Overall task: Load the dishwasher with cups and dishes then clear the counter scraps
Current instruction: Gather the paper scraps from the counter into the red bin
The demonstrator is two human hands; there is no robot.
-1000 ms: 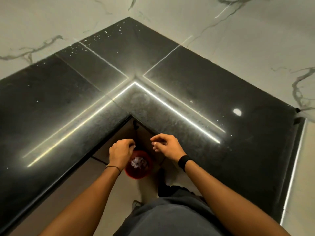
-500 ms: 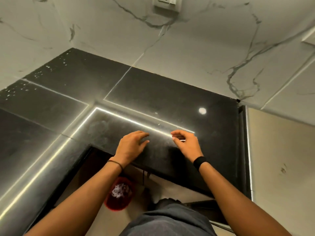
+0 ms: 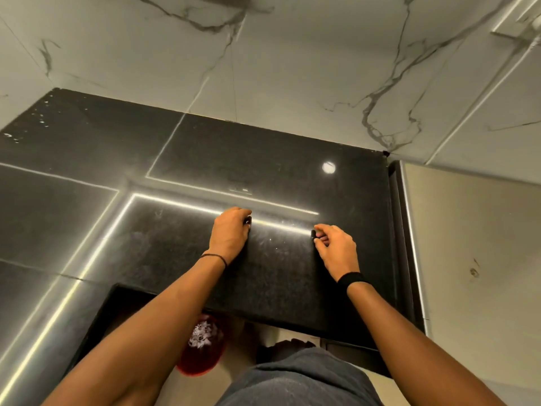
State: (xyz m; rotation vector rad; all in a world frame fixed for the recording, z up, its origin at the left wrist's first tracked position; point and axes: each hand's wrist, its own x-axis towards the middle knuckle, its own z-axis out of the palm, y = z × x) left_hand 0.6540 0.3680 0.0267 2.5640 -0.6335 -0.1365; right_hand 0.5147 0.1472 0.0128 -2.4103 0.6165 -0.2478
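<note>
Scrap stage, I judge: specks (image 3: 270, 239) lie on counter (image 3: 292, 282) between left grip (image 3: 231, 234) and right grip (image 3: 336, 249). Both curled, fingertips down; cannot tell if pinching anything.

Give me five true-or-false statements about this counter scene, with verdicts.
1. The left hand and the right hand are both over the black counter. True.
2. The red bin stands on the counter. False: it sits on the floor below the counter's edge.
3. Whitish scraps lie in the bin. True.
4. The thick wristband is on the left wrist. False: it is on the right; the left wears a thin band.
5. A plate lies between the hands. False: no plate shows.
</note>
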